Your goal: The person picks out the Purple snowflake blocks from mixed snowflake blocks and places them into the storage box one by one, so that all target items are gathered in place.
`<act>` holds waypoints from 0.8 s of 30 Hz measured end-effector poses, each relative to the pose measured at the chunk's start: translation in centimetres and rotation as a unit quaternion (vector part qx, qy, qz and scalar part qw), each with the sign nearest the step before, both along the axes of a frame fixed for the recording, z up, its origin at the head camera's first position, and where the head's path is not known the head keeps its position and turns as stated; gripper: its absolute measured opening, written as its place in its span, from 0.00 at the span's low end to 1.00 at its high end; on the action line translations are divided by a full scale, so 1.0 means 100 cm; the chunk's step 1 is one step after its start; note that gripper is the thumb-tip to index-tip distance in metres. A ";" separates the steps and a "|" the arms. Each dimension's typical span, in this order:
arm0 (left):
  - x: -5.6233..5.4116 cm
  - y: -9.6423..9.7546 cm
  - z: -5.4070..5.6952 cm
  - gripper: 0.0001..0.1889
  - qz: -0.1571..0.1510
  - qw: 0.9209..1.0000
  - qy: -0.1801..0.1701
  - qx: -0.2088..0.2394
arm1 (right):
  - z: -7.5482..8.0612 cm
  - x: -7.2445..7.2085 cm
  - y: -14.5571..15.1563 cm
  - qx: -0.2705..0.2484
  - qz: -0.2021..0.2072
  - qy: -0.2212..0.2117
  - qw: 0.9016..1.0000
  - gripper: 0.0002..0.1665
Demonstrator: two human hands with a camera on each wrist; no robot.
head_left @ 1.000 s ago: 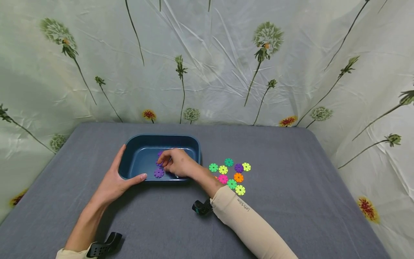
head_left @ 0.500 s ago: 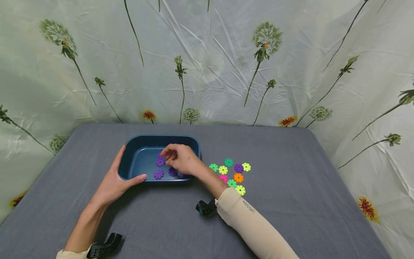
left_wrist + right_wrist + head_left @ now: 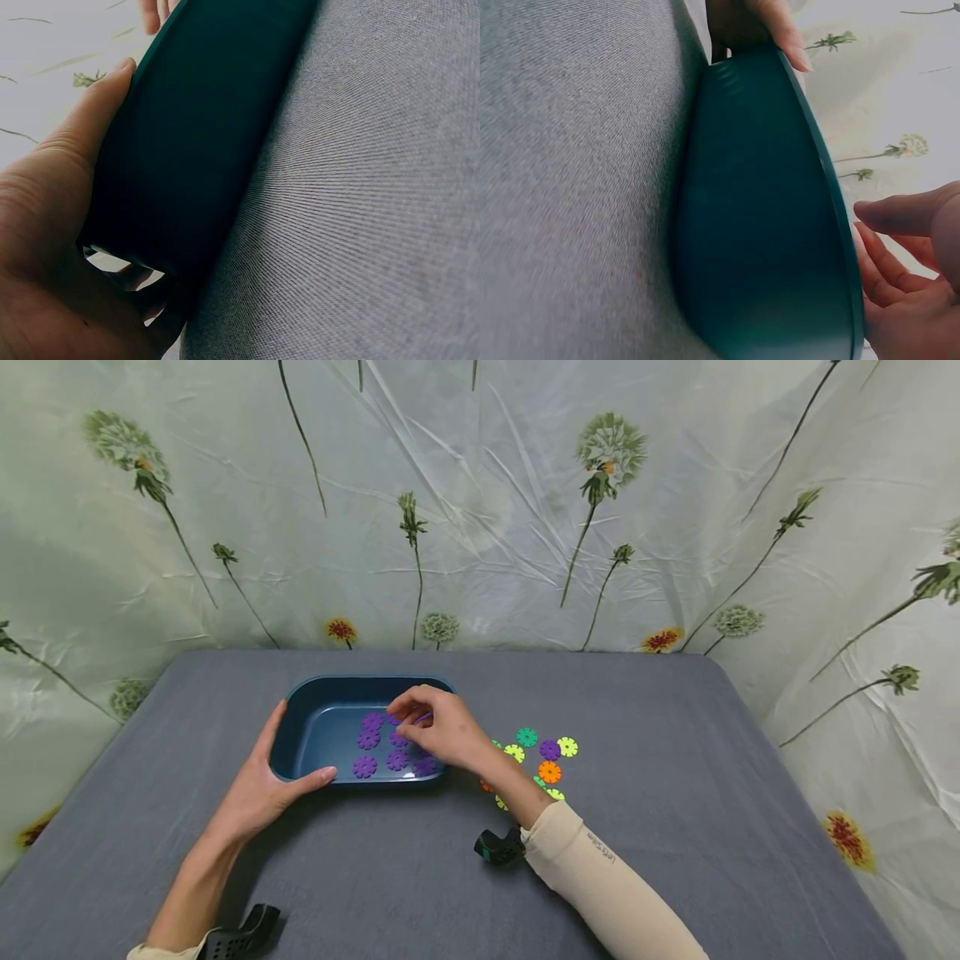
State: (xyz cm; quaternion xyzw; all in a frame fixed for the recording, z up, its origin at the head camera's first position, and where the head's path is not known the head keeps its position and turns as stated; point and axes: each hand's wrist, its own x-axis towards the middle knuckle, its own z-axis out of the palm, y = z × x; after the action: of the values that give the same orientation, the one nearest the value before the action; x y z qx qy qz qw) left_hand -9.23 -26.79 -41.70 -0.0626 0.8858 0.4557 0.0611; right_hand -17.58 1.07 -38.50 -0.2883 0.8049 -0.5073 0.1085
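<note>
A blue rectangular tray (image 3: 322, 739) lies on the table, with several purple notched discs (image 3: 365, 767) spread flat over its floor. My left hand (image 3: 258, 789) grips the tray's left end, thumb on the near rim and fingers round the side; the left wrist view shows them curled about the tray wall (image 3: 187, 150). Over the tray's right half hovers my right hand (image 3: 450, 731), its fingers loosely bent. Thumb and fingers (image 3: 900, 217) stand apart in the right wrist view, and no disc shows between them. The hand hides part of the tray's right side.
Right of the tray lie loose notched discs: an orange disc (image 3: 550, 772), a purple disc (image 3: 550, 750), a green disc (image 3: 527, 737) and several yellow ones. My right forearm covers some of them. A flowered curtain (image 3: 495, 527) hangs behind the grey table (image 3: 645, 860).
My right hand has moved right and slightly away over the tray, uncovering more purple discs in rows. The left hand keeps its hold on the tray.
</note>
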 end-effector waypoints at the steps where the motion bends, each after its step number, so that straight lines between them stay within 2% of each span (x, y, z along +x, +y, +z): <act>1: 0.000 0.000 0.000 0.67 0.000 1.000 0.000 0.000 | 0.001 0.001 0.003 -0.008 -0.003 -0.002 1.000 0.14; 11: 0.002 -0.003 0.000 0.66 -0.005 1.000 0.004 -0.002 | 0.000 0.002 0.029 -0.045 -0.044 0.016 0.998 0.13; 24: 0.000 0.000 0.000 0.67 -0.001 1.000 -0.002 -0.001 | -0.003 0.003 0.059 -0.061 -0.068 0.026 0.995 0.12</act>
State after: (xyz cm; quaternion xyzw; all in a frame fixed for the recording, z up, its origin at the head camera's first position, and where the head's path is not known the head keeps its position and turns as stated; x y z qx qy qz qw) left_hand -9.23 -26.81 -41.65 -0.0626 0.8861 0.4548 0.0637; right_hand -17.27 6.92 -38.81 -0.2525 0.7924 -0.5542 0.0348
